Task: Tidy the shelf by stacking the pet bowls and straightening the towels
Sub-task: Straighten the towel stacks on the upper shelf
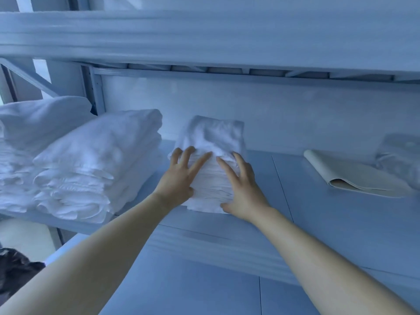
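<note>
Both forearms reach in from six o'clock onto the shelf (318,212). The left hand (178,178) and right hand (244,187) lie flat against the near face of a small towel stack (211,137) at the shelf's middle. Their fingers (201,161) are spread and straight, pressing rather than gripping, with the thumbs low by the bottom edge. The stack looks light, soft and layered (likely to slump or fan if pushed from one side), so squaring it wants palms on opposite flanks, low down. At nine o'clock of it sits a bigger towel pile (97,160), loosely folded. At three o'clock, well apart, lies a beige folded sheet (354,176). No pet bowls show.
</note>
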Demonstrator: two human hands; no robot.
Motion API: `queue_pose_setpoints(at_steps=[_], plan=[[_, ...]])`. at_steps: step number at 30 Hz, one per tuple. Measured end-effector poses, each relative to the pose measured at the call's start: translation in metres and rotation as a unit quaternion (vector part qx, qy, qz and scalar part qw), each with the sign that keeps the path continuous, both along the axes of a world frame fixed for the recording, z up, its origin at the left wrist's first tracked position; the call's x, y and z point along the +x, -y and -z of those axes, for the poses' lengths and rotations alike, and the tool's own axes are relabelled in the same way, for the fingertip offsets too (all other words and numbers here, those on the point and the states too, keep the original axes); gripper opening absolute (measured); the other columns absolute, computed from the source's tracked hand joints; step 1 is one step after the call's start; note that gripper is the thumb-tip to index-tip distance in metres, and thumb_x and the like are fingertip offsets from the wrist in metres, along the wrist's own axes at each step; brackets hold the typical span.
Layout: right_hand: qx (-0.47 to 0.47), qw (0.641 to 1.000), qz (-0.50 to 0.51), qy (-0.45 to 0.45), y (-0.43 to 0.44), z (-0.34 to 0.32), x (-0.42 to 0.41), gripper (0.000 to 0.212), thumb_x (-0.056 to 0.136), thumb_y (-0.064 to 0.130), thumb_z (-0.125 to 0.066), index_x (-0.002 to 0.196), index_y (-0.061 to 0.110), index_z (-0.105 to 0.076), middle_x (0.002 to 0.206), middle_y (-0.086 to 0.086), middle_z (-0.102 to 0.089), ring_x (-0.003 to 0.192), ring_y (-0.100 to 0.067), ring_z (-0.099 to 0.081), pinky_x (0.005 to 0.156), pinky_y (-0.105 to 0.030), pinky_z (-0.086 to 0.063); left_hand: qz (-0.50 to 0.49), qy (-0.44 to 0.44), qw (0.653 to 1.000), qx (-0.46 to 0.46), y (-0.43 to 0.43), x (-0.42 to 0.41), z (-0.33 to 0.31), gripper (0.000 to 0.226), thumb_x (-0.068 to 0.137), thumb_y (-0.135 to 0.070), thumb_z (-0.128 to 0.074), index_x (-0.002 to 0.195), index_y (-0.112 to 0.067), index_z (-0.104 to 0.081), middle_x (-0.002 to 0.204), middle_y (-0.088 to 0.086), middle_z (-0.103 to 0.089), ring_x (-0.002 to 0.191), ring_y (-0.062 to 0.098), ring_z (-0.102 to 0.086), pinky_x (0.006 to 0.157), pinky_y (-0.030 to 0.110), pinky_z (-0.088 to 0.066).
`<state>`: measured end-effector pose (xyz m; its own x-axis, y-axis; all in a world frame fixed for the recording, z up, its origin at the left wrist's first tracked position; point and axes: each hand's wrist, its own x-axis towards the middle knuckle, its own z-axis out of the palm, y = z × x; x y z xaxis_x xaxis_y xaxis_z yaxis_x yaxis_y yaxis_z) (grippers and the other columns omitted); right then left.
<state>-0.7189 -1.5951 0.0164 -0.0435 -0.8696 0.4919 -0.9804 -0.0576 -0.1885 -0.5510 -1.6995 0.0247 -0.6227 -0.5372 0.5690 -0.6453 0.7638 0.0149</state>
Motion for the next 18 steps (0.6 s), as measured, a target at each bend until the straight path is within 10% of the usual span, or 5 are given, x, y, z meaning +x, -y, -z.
queue_pose_setpoints(at_steps=[18], plan=[[-0.050, 0.995, -0.082, -0.001, -0.023, 0.000, 0.051, 0.099, 0.063, 0.029, -0.070, 0.140, 0.044, -0.009, 0.148, 0.004, 0.001, 0.131, -0.028, -0.014, 0.077, -0.039, -0.052, -0.033, -0.024, 0.997, -0.069, -0.046, 0.076, -0.013, 0.095, 0.056, 0.009, -0.059, 0.136, -0.035, -0.035, 0.132, 0.008, -0.038, 0.118, 0.033, -0.036, 0.065, 0.036, -0.052]])
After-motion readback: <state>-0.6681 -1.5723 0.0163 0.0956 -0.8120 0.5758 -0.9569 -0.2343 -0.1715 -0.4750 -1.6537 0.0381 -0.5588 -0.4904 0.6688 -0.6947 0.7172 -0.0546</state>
